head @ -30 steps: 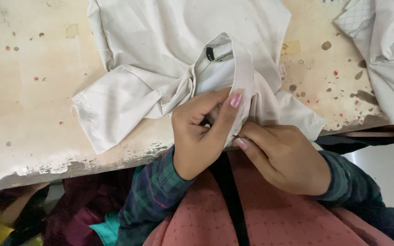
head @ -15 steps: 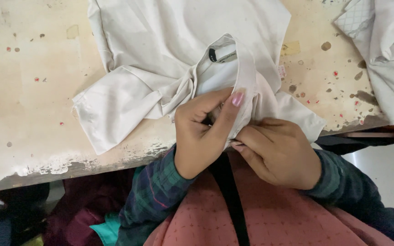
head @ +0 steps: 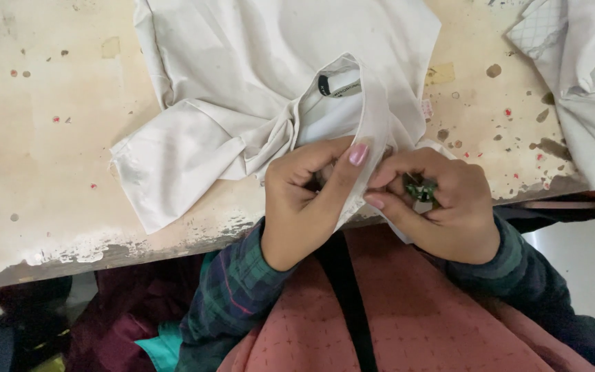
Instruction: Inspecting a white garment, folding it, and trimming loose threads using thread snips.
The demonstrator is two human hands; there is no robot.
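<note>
At the bottom of the frame lies a pink checked fabric (head: 414, 310) across the person's lap, crossed by a black strap (head: 342, 296), with dark plaid sleeves (head: 232, 293) running up from either side; just above it, at lower centre, the left hand (head: 308, 200) is closed on a fold of the cream garment (head: 270, 83), thumb pressed onto the cloth edge, and the right hand (head: 442, 203) sits just beside it, fingers curled shut around a small green tool (head: 420, 189) and touching the same fold; the garment spreads from the hands up over the centre of the frame, its neck opening with a dark label (head: 339, 86) lying above the hands, one sleeve reaching toward the left; it rests on a worn, speckled pale surface (head: 43, 138) whose chipped edge runs along lower left; farther off, at upper right, a second pale cloth heap (head: 587, 89) lies on the same surface.
</note>
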